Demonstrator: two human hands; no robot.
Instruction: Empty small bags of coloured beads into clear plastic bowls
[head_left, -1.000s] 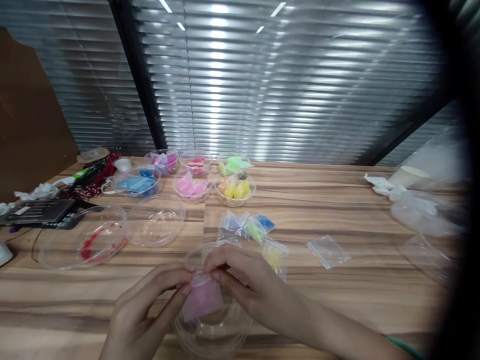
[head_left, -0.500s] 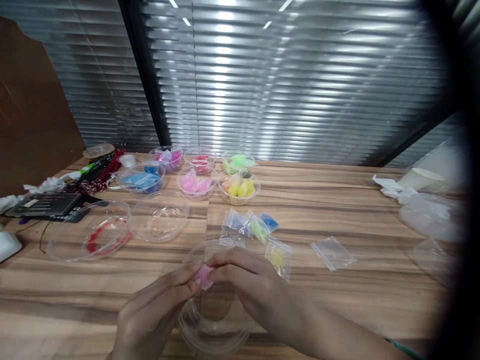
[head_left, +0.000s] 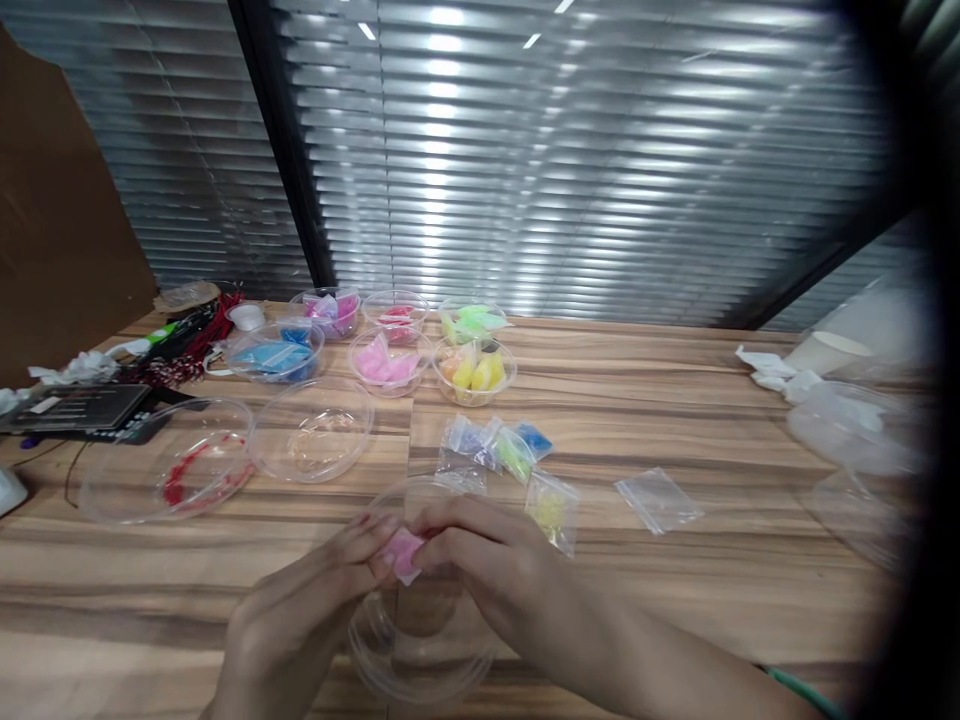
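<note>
A small pink bag (head_left: 403,553) is pinched between both hands, above a clear plastic bowl (head_left: 420,690) near the table's front. My left hand (head_left: 307,600) grips its left side with thumb and fingers. On the other side, the fingertips of my right hand (head_left: 502,570) are closed on its upper right edge. What the bag contains is too small to make out. Just beyond my right hand lie a small bag of yellow bits (head_left: 550,512) and a bag of green bits (head_left: 514,455).
Several clear bowls with coloured bags stand along the back, among them a pink one (head_left: 386,365) and a yellow one (head_left: 480,375). At left are a bowl with red beads (head_left: 176,485) and another clear bowl (head_left: 262,440). A clear zip bag (head_left: 658,500) lies to the right.
The view has shifted slightly, so the table things sit a little further left. My left fingers have moved a little on the pink bag, and more of it shows; both hands still hold it.
</note>
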